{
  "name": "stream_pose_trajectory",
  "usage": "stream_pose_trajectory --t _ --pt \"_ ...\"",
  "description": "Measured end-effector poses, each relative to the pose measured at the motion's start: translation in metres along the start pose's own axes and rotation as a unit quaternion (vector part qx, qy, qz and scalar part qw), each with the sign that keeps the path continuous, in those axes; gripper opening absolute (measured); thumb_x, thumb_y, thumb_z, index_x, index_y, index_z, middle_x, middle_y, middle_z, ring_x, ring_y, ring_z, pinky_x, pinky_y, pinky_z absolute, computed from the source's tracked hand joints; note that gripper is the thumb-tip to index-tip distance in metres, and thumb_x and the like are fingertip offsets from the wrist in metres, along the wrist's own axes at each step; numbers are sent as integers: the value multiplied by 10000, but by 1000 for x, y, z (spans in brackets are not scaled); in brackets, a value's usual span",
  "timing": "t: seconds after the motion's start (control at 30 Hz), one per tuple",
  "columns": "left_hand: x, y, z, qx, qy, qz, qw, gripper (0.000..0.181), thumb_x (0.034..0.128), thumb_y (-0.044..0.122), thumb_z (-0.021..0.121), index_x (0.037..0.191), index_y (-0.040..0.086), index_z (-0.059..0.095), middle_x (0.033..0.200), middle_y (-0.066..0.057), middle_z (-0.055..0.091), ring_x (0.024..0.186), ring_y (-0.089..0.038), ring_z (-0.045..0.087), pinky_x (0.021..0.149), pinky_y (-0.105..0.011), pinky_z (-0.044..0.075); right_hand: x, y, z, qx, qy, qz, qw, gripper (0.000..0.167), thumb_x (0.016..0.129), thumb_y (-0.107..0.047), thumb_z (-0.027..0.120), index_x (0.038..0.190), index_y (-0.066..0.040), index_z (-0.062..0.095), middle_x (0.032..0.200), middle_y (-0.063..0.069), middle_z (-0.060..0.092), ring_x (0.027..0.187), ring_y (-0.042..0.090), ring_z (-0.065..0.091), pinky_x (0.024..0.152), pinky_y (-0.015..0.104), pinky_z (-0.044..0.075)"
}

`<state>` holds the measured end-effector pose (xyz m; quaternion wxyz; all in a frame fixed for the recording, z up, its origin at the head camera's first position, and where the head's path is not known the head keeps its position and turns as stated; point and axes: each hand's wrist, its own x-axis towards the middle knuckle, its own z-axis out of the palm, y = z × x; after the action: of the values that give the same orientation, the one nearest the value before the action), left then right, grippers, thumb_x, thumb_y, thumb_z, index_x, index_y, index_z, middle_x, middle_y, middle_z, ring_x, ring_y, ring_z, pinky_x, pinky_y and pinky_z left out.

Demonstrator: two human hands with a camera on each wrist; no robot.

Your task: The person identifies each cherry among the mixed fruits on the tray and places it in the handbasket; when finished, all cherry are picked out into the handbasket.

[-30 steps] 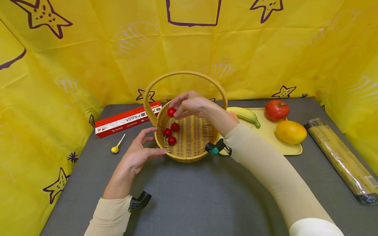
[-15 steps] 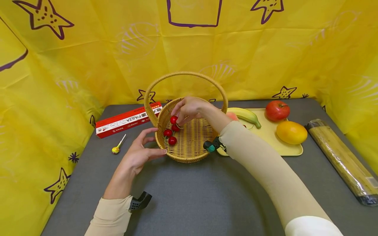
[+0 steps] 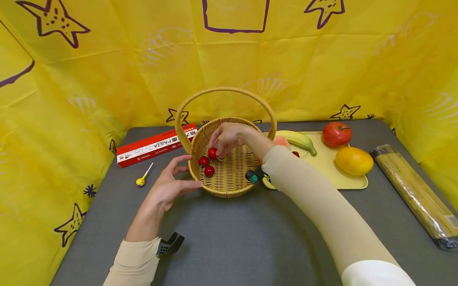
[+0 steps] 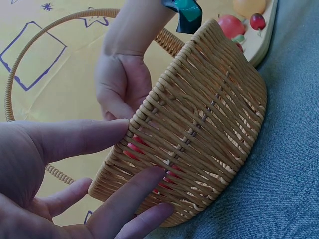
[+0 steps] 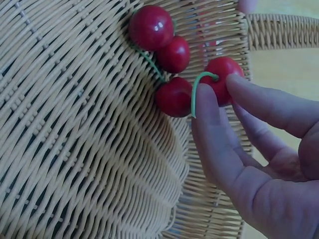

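My right hand (image 3: 230, 137) is inside the wicker basket (image 3: 232, 192). It pinches a red cherry (image 5: 224, 69) between thumb and fingertip, and the green stem curves out beside the finger. Close to it in the right wrist view lie three more cherries, among them a large one (image 5: 151, 27), against the woven wall. At the basket's left side is my left hand (image 3: 168, 184), its fingers spread and fairly straight. The left wrist view has one fingertip on the rim and others touching the outer wall. The tall handle (image 3: 225, 88) stands upright.
On the right, a yellow tray (image 3: 345, 183) bears a banana (image 3: 297, 139), peach (image 3: 282, 140), red apple (image 3: 336, 134), yellow mango (image 3: 354, 161) and cherry (image 4: 257, 21). Beyond it lies a plastic-wrapped roll (image 3: 415, 194). A pasta box (image 3: 154, 145) and lollipop (image 3: 141, 181) lie left.
My right hand has lowered the cherry from near the rim down to the other cherries in the basket. The left hand has stayed at the basket's side.
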<state>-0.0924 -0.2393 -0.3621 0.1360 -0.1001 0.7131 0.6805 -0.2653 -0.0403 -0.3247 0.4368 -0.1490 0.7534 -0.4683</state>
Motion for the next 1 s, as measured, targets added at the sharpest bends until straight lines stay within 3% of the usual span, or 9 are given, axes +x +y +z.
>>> stream_pose_trajectory --t 0.23,0.5,1.0 --pt "0 0 0 -46 -19 19 10000 875 876 -75 769 1586 140 306 1531 -262 331 939 -215 733 847 -329 639 6 1 2 -396 -277 215 9986 288 897 146 668 1171 57 684 990 141 644 854 252 691 1029 518 568" --pt "-1 0 0 -16 -1 -8 10000 868 880 -68 768 1586 148 311 1528 -256 331 928 -211 734 847 -323 638 9 2 6 -908 -250 399 9948 285 892 117 696 1159 18 709 965 117 657 842 224 683 967 469 608" --pt "0 -1 0 -34 -3 19 10000 871 872 -80 768 1584 146 319 1533 -255 324 923 -218 740 852 -338 640 12 -1 10 -1198 -275 597 9906 315 887 135 700 1177 12 709 1003 125 632 831 218 678 926 434 627"
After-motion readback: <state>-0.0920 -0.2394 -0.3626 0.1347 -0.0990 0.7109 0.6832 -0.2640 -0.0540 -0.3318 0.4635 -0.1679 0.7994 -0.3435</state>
